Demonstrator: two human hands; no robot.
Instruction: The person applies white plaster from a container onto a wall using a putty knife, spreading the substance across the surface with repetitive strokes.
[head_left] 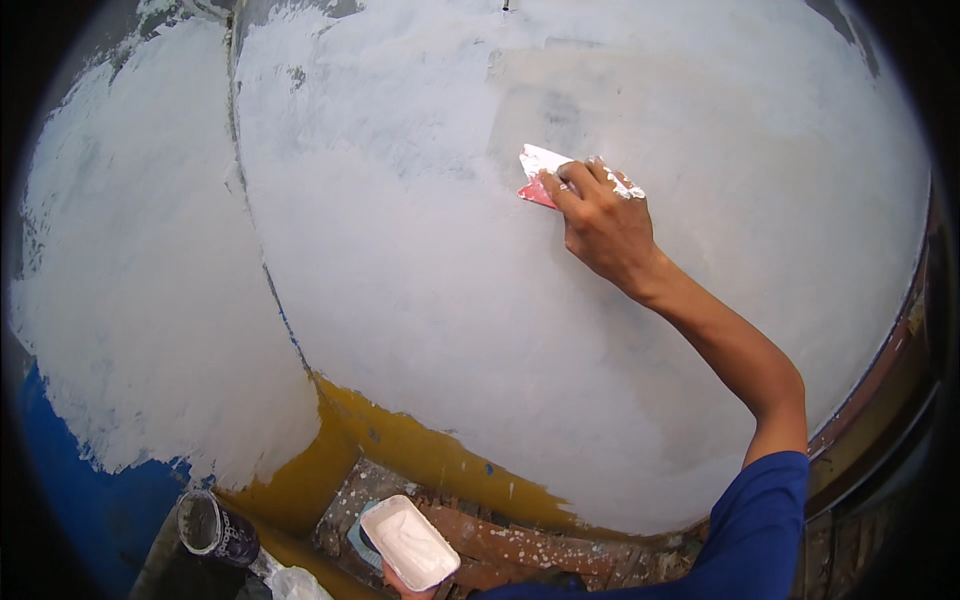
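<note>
My right hand is closed round a red putty spreader smeared with white putty. The spreader is at the wall, beside a darker, greyish patch of its white coating. White putty also sticks to the fingers of this hand. Low in the view, my left hand grips a shallow rectangular tub from beneath. Whitish putty fills the tub. Most of the left hand is hidden under the tub and by the lower edge of the view.
A dark bucket stands at the lower left, with a crumpled plastic bag next to it. A wall corner runs down the left side. Mustard paint shows along the wall's foot, above a paint-spotted brown floor. Blue paint shows far left.
</note>
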